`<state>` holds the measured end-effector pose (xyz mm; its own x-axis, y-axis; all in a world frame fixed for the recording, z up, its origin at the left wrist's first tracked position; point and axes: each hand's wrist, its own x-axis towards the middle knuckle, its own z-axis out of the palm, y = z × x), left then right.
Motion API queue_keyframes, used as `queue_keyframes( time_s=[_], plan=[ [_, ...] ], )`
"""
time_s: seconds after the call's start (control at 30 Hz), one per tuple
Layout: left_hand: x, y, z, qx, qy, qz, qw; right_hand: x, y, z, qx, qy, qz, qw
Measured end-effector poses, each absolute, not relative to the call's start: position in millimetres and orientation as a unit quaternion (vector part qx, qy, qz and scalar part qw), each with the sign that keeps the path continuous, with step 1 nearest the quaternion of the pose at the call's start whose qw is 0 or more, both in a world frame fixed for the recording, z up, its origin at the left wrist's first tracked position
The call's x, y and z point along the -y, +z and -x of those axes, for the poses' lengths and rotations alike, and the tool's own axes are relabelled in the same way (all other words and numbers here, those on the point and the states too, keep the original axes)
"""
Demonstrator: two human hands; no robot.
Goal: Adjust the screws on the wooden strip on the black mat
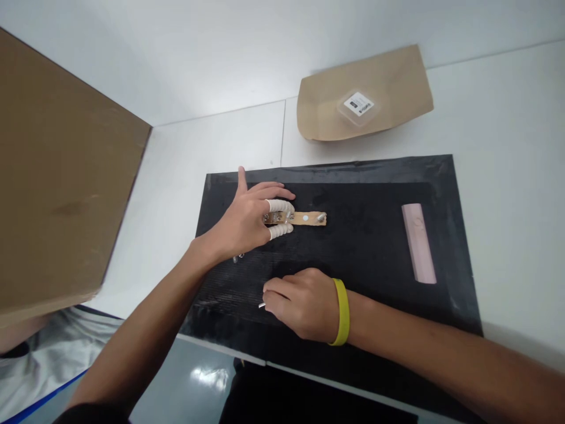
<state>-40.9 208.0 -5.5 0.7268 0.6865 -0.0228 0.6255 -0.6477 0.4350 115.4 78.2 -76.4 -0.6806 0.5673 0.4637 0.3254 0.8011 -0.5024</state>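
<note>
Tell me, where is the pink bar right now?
The pink bar lies on the right side of the black mat, apart from both hands, below the brown paper bag.

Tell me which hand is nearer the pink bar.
Right. The right hand rests on the mat, left of and below the pink bar; the left hand lies farther left, on the tan strip.

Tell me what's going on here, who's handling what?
A person works at a black mat on a white table. The left hand, two fingers wrapped in white covers, presses on a small tan strip with metal bits on it. The right hand, with a yellow wristband, rests closed on the mat, pinching a small metal piece. A pink bar lies to the right; a brown paper bag sits beyond the mat.
</note>
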Motion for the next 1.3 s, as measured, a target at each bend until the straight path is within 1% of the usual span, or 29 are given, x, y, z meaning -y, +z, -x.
queue_keyframes(
  time_s=[0.2, 0.57, 0.8, 0.97, 1.3],
  plan=[
    [-208.4, -7.2, 42.4, -0.357, 0.077, -0.907, 0.210, -78.5, -75.5, -116.0, 0.898, 0.201, 0.246, 0.304],
    [-208.4, -8.8, 43.7, -0.350, 0.079, -0.913, 0.192, -78.6, -75.8, -116.8, 0.892, 0.190, 0.251, 0.325],
    [-208.2, -9.5, 44.7, -0.346, 0.077, -0.916, 0.188, -78.6, -77.0, -116.7, 0.898, 0.195, 0.249, 0.305],
    [-208.0, -10.4, 45.1, -0.345, 0.084, -0.916, 0.185, -78.4, -77.0, -116.1, 0.893, 0.193, 0.250, 0.321],
    [-206.6, -6.7, 45.5, -0.364, 0.078, -0.909, 0.188, -78.8, -76.6, -116.8, 0.891, 0.191, 0.255, 0.322]
  ],
)
